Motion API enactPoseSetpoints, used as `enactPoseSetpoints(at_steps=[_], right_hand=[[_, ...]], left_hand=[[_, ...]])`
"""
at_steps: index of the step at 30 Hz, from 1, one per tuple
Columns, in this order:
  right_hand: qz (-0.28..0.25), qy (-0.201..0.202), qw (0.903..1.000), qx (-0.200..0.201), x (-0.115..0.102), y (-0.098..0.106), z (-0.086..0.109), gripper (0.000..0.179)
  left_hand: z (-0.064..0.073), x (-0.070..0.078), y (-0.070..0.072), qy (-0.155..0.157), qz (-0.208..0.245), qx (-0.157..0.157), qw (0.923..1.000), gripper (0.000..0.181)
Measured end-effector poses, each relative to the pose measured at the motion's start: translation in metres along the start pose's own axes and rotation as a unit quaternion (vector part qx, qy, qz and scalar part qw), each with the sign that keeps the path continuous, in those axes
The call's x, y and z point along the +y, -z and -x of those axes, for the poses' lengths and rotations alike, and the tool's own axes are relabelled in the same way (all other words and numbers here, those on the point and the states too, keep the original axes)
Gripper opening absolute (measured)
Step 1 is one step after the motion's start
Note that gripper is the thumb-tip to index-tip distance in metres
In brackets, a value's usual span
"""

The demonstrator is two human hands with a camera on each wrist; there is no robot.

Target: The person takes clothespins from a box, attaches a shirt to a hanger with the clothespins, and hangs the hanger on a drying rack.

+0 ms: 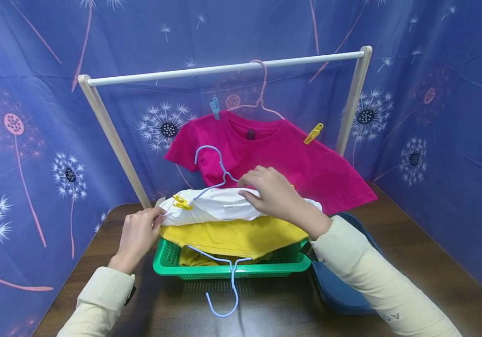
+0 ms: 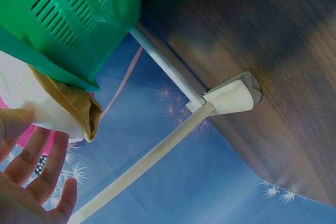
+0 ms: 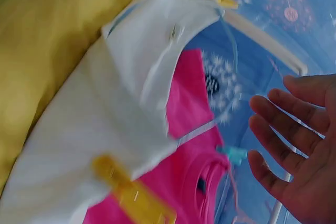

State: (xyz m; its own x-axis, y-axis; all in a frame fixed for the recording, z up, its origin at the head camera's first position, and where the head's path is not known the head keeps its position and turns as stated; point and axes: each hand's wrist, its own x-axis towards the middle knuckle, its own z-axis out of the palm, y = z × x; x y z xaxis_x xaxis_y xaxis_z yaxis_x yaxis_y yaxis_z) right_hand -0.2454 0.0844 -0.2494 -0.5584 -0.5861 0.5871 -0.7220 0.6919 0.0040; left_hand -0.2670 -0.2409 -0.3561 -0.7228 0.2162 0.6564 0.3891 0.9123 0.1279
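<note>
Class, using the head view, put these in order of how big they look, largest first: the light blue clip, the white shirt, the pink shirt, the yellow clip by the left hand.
1. Pink shirt
2. White shirt
3. Yellow clip and light blue clip: too alike to rank

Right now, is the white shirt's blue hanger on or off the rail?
Off. The blue hanger shows its whole hook in front of the pink shirt, below the rail.
</note>
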Motion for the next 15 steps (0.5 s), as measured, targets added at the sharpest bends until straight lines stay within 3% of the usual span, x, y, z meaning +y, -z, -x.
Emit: enactPoseSetpoints(at_steps=[7,15], right_hand=[[-0.013,-0.06,0.9981,-0.006,0.025,0.016,0.024,0.032],[-0.035,-0.122,0.9919,-0.003,0.052,0.027,0.052,0.037]], left_hand=[[0.001,0.0,0.001,0.005,0.001,-0.006,1.0,0.008],[0.001,0.001,0.001,0.009,0.004,-0.008,0.9999,0.009]])
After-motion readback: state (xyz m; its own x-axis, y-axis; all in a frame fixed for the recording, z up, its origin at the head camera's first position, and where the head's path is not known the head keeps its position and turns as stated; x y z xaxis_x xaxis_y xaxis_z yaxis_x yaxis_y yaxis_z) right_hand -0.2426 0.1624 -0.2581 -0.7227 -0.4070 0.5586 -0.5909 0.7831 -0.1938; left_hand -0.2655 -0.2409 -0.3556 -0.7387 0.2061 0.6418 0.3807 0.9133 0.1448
